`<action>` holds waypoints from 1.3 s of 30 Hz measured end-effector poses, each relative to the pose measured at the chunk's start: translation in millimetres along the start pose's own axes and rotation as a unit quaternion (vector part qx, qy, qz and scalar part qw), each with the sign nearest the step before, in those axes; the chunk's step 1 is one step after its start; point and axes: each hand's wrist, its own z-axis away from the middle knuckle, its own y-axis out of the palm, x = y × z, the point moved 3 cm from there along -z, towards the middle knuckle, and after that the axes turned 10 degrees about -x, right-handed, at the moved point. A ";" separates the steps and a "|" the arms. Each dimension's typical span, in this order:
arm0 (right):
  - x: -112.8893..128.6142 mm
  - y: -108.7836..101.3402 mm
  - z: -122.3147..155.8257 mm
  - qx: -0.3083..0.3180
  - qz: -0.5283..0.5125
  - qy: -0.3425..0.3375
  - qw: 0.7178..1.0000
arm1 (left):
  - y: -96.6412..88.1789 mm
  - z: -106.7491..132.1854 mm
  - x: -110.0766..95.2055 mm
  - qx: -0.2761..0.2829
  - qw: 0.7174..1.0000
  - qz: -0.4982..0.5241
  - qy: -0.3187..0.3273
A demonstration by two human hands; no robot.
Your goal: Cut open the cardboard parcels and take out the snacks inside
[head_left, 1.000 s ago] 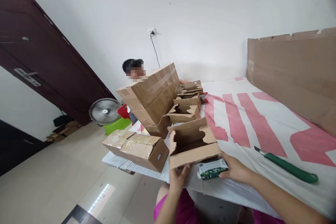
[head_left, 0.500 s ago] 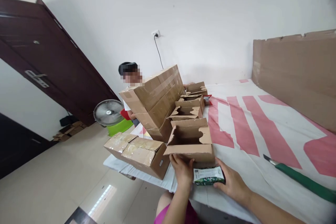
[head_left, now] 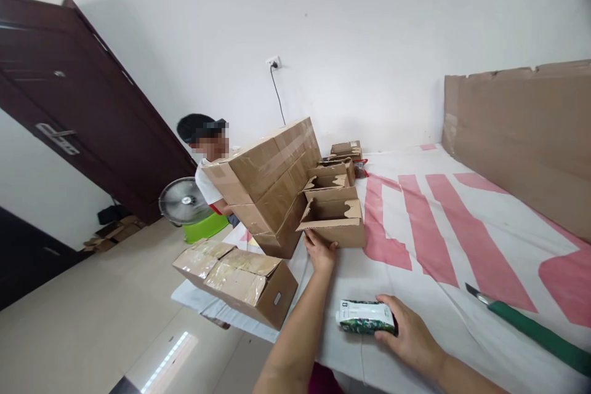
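One left hand point(head_left: 318, 251) is out at centre frame. Its fingers lie flat against the near wall of the nearest carton point(head_left: 335, 223), spread and pressing rather than clasping. That carton sits on the table point(head_left: 415, 295) with its flaps up, first in a row of three unsealed cartons running toward the upper middle. The second carton point(head_left: 329, 183) is just behind it and the third carton point(head_left: 340, 166) behind that. One small closed box point(head_left: 346, 148) ends the line.

At lower centre, the right hand point(head_left: 410, 337) has its fingers wrapped around one green-and-white packet point(head_left: 366, 317). The packet lies on the cloth near the table's front edge, well apart from the nearest carton.

Left of the row stands one stack of sealed boxes point(head_left: 272, 181), three tiers high and touching the cartons' side. At lower left, two taped boxes point(head_left: 235, 277) sit side by side on the table corner. One green-handled knife point(head_left: 538, 333) lies at the lower right edge, blade pointing toward frame centre, clear of both hands. One big cardboard sheet point(head_left: 521, 135) leans along the right.

Behind the stack, left of centre, one co-worker point(head_left: 207, 154) is partly hidden by the boxes. One fan point(head_left: 183, 200) and one green tub point(head_left: 205, 226) are on the floor beside that person. One dark door point(head_left: 69, 104) fills the upper left, and one wall socket point(head_left: 273, 62) with a black cable sits high at centre.
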 end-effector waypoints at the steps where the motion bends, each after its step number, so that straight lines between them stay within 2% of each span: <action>1: -0.2 -0.1 -0.3 0.001 0.000 0.000 1.000 | 4.1 -4.7 -0.7 0.002 1.000 -0.002 0.000; 7: -0.3 -1.1 -1.0 0.005 -0.004 0.001 1.000 | 28.0 -30.5 -4.2 0.019 1.000 -0.019 -0.005; 13: 1.9 -2.2 -0.8 0.025 0.001 0.004 1.000 | 51.9 -53.0 -8.8 0.034 0.997 -0.054 -0.045; 16: 2.7 -2.5 -2.0 0.018 0.000 0.003 1.000 | 58.3 -61.6 -15.6 0.043 0.995 -0.070 -0.061; 19: 2.9 -2.2 -4.1 0.012 -0.006 -0.005 1.000 | 56.2 -66.8 -25.2 0.057 0.992 -0.082 -0.077; 23: 1.9 -1.2 -5.8 0.010 -0.014 -0.006 1.000 | 42.1 -62.5 -45.0 0.086 0.989 -0.096 -0.072; 26: 0.7 -0.7 -5.4 0.007 -0.019 -0.003 1.000 | 29.2 -45.3 -64.5 0.141 0.985 -0.097 -0.027; 28: -0.8 -0.9 -5.2 -0.004 -0.033 -0.004 0.999 | 19.8 -24.9 -77.3 0.210 0.974 -0.081 0.037; 30: -3.5 -2.0 -5.9 -0.036 -0.061 -0.005 0.997 | 7.7 1.9 -87.0 0.299 0.947 -0.049 0.108; 31: -5.4 -2.9 -6.7 -0.061 -0.077 -0.004 0.995 | 0.6 16.9 -90.4 0.352 0.924 -0.031 0.148; 32: -7.8 -3.7 -7.6 -0.088 -0.094 0.001 0.992 | -6.9 32.3 -93.3 0.415 0.889 -0.018 0.195; 34: -13.9 -4.3 -9.4 -0.137 -0.127 0.024 0.982 | -21.6 60.4 -96.1 0.534 0.787 -0.033 0.305; 35: -17.1 -3.8 -10.1 -0.153 -0.142 0.037 0.977 | -27.6 69.9 -95.7 0.573 0.737 -0.061 0.352; 36: -20.2 -2.9 -10.5 -0.163 -0.155 0.049 0.973 | -31.6 74.9 -94.8 0.595 0.700 -0.094 0.385; 37: -22.8 -1.5 -10.7 -0.167 -0.165 0.053 0.971 | -33.3 75.0 -93.9 0.598 0.682 -0.128 0.400; 39: -26.5 1.3 -10.1 -0.167 -0.169 0.047 0.970 | -29.8 62.6 -93.0 0.570 0.704 -0.171 0.388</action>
